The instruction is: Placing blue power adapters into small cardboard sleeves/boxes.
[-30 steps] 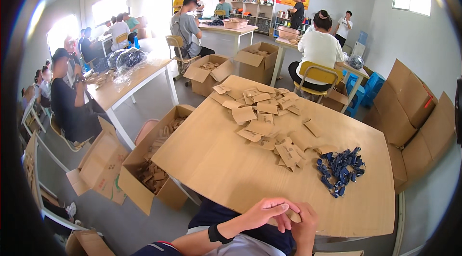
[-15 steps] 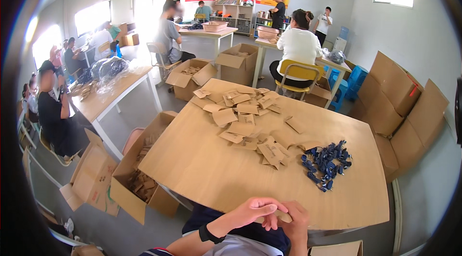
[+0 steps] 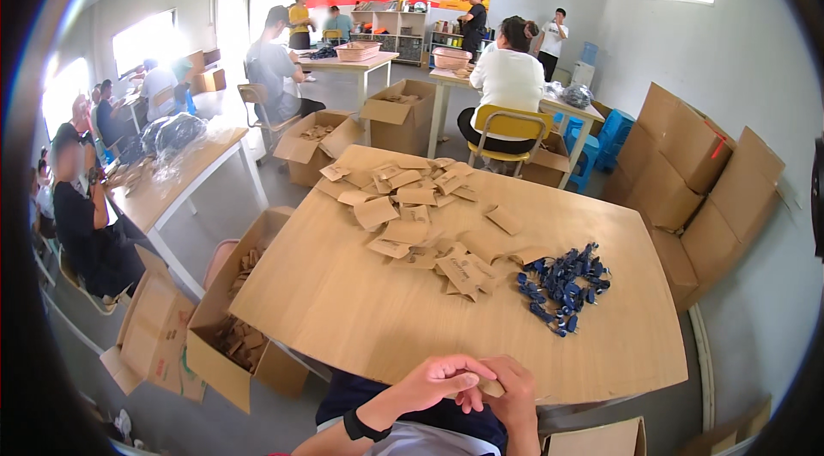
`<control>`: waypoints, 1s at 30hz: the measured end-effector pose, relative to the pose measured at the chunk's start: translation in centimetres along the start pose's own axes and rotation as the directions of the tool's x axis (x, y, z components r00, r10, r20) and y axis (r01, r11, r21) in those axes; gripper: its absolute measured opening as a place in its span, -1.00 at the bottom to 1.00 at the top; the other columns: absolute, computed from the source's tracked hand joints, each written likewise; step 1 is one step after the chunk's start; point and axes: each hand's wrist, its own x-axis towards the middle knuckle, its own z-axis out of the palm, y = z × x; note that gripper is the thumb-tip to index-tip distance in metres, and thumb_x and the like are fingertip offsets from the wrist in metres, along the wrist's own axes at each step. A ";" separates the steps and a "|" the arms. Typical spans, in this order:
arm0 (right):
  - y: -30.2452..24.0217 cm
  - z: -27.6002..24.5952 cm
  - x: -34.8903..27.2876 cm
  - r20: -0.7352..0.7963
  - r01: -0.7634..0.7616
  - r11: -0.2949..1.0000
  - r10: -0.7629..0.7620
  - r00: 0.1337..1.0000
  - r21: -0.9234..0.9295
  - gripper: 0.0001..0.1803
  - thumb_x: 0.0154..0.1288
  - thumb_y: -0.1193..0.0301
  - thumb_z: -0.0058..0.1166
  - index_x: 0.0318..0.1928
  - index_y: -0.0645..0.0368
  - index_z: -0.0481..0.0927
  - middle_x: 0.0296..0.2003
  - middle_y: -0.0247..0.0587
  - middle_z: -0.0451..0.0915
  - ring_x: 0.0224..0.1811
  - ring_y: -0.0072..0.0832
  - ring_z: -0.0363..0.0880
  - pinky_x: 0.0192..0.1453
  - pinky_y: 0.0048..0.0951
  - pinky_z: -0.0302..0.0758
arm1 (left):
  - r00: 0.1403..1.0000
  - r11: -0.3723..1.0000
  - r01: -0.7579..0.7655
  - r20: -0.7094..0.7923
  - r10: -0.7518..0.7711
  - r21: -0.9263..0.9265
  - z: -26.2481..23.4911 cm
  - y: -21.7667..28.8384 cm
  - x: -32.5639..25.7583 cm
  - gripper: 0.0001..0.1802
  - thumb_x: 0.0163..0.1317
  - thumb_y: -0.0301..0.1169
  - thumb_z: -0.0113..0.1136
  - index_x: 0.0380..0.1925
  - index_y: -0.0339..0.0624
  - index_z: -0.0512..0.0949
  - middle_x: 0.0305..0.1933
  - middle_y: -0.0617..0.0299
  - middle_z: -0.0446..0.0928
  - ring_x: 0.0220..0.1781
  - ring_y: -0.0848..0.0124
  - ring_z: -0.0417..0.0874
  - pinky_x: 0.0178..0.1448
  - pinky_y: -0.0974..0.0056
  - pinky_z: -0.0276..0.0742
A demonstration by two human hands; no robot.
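Observation:
Near the table's front edge my two hands meet around a small brown cardboard packet (image 3: 491,387). My left hand (image 3: 442,386), with a black band on its wrist, has its fingers bent over the near side of the packet. My right hand (image 3: 515,389) wraps the other end, hiding much of it. On the table (image 3: 360,319) ahead lies a loose heap of flat brown cardboard packets (image 3: 415,199), some printed. To its right is a pile of small dark blue pieces (image 3: 562,284), too small to name exactly.
An open carton (image 3: 206,344) of brown packets stands at the table's left. Large cartons (image 3: 678,173) lean by the right wall. More cartons (image 3: 398,117) stand beyond the table. A seated person in white (image 3: 506,87) and others work at further tables.
The whole view has shifted slightly, so the table and piles sit further left. My hands keep their grip on the packet, with little change of pose.

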 end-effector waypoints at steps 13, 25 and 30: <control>0.1 -0.1 -0.3 -0.023 0.045 0.999 -0.044 0.999 0.017 -0.53 -0.39 0.62 0.43 -0.28 0.25 0.64 -0.35 -0.12 0.65 -0.31 -0.16 0.64 -0.24 -0.31 0.55 | 0.992 0.999 0.041 0.120 -0.036 -0.036 -0.5 0.5 0.0 -0.55 0.51 -0.18 -0.11 0.10 -0.35 0.49 -0.33 0.01 0.67 -0.36 0.39 0.67 -0.18 0.37 0.56; -0.6 -0.4 0.0 -0.010 0.027 0.999 -0.027 1.000 -0.038 -0.58 -0.25 0.56 0.41 -0.23 0.23 0.65 -0.30 -0.18 0.68 -0.25 -0.21 0.66 -0.21 -0.34 0.58 | 0.998 0.999 0.004 0.064 -0.006 0.040 0.0 0.2 0.0 -0.59 0.51 -0.23 -0.10 0.09 -0.34 0.51 -0.36 0.05 0.65 -0.33 0.42 0.65 -0.15 0.36 0.56; -0.3 -0.3 0.0 -0.030 0.045 0.998 -0.047 0.998 -0.038 -0.49 -0.43 0.61 0.44 -0.25 0.22 0.65 -0.33 -0.13 0.65 -0.28 -0.17 0.64 -0.23 -0.32 0.56 | 0.999 0.997 -0.004 0.034 0.001 0.077 0.0 0.1 0.1 -0.60 0.51 -0.24 -0.09 0.08 -0.34 0.51 -0.35 0.06 0.65 -0.31 0.41 0.66 -0.15 0.36 0.56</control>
